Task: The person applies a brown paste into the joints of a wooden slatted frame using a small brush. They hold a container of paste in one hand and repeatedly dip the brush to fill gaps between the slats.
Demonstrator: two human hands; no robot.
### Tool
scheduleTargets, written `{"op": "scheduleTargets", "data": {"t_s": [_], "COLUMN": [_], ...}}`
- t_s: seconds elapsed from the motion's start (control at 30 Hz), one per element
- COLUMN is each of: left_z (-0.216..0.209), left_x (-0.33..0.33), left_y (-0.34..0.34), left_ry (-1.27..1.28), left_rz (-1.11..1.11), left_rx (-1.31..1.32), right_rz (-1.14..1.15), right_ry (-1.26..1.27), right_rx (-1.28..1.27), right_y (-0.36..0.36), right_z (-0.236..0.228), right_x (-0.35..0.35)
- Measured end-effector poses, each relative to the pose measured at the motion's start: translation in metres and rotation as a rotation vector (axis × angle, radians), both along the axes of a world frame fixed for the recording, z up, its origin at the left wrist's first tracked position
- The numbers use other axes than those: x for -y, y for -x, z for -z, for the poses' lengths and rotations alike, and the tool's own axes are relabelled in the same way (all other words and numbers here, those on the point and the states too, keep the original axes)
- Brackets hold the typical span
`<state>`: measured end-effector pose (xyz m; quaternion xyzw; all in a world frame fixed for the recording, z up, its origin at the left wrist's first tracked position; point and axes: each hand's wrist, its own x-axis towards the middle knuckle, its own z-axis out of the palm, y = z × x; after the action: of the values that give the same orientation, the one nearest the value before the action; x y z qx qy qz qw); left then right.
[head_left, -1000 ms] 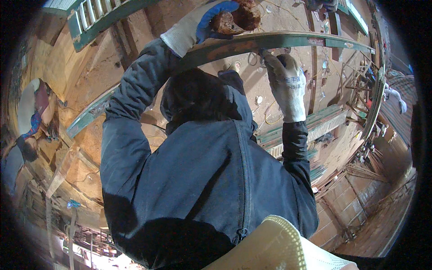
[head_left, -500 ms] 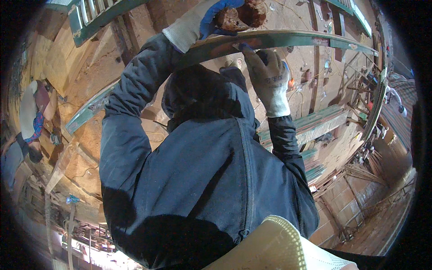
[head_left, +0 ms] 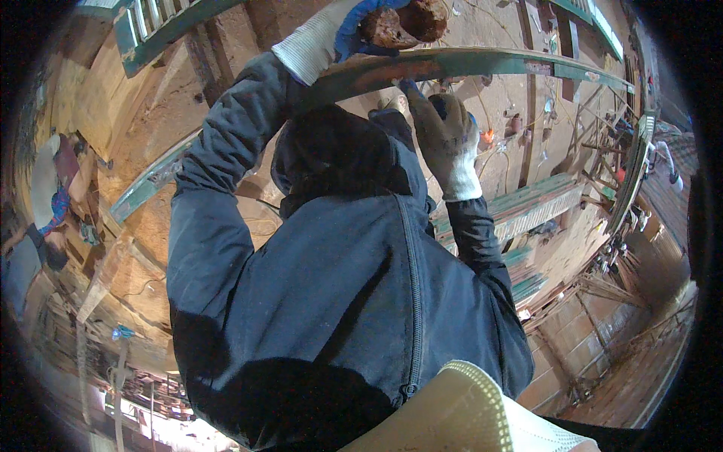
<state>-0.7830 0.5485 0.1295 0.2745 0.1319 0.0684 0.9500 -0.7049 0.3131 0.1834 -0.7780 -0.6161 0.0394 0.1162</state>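
1. Gloves on both hands, raised overhead against a long green metal beam (head_left: 482, 62) that arcs across the top of the view.
2. Left hand (head_left: 354, 30), in a white and blue glove, closed around a rusty brown lump (head_left: 403, 22) resting on top of the beam.
3. Right hand (head_left: 444, 139), in a grey and white glove, reaching up, fingertips touching the beam's underside; grip cannot be told.
4. Dark blue jacket (head_left: 324, 286) filling the middle.

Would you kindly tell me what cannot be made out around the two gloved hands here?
Head view.
Left hand, gripping a rusty lump: cut off by the top edge.
Right hand: fingertips hidden behind the green beam.
Beam's middle stretch: hidden by the dark jacket.
Far-right clutter: too small, bent by the fisheye rim.
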Motion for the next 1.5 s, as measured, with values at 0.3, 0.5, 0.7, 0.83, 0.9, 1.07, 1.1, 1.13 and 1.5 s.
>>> {"op": "scheduleTargets", "data": {"t_s": [0.3,0.5,0.7,0.83,0.9,1.07,1.1,1.13,1.5], "left_z": [0.016,0.008,-0.001,0.01,0.006,-0.002,-0.004,-0.007,-0.007], "left_x": [0.0,0.002,0.002,0.0,0.003,0.003,0.002,0.001,0.003], "left_y": [0.0,0.0,0.001,0.0,-0.001,-0.001,0.001,0.005,0.005], "left_ry": [-0.554,0.053,0.047,0.031,0.039,0.061,0.075,0.088,0.098], "left_rz": [-0.13,-0.018,-0.034,-0.058,-0.065,-0.053,-0.046,-0.039,0.005], "left_rx": [0.143,0.046,0.056,0.041,0.032,0.043,0.024,0.005,0.073], "right_rz": [0.052,0.134,0.095,0.114,0.124,0.103,0.111,0.119,0.18], "right_ry": [-0.039,-0.029,-0.021,-0.095,-0.072,-0.068,-0.078,-0.088,-0.098], "right_rx": [0.007,-0.099,-0.023,-0.09,-0.008,-0.002,-0.046,-0.092,-0.105], "right_y": [-0.001,-0.011,-0.012,-0.013,-0.015,-0.011,-0.01,-0.01,-0.017], "right_z": [-0.012,-0.012,-0.009,-0.012,-0.007,-0.008,-0.01,-0.011,-0.009], "right_x": [-0.012,0.001,0.007,0.003,0.001,0.01,0.01,0.01,-0.001]}}
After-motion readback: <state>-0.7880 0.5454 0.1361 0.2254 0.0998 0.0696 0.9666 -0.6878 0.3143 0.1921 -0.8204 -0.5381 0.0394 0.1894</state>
